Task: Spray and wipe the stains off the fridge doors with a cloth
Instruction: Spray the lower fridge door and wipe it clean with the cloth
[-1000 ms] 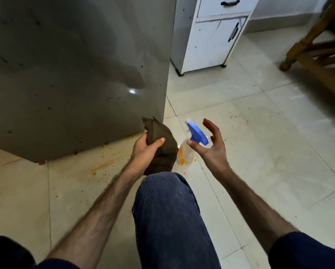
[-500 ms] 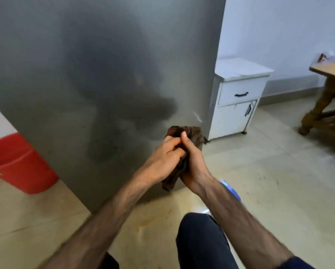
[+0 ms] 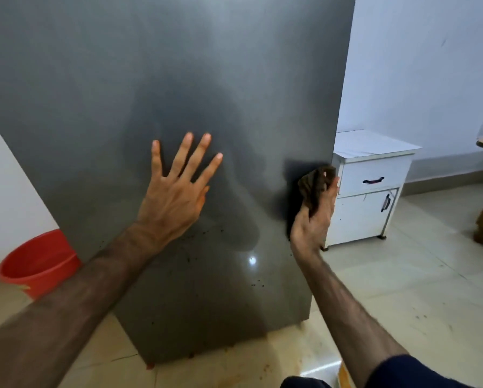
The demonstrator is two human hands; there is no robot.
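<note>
I have the left hand (image 3: pixel 176 197) spread flat with straight fingers on the grey fridge door (image 3: pixel 178 79), which I judge braces me while I lean in; the right hand (image 3: pixel 314 219) grasps the brown cloth (image 3: pixel 316 186) and presses it to the door's right edge. Dark stains (image 3: pixel 206 233) speckle the panel lower down, near my left wrist, so wiping there looks unfinished.

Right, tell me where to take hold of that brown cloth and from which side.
Grip the bunched top of the brown cloth, coming from the right, off the fridge door. It sits at the door's right edge, with the right hand already holding its lower part, so only the upper folds stick out free.
</note>
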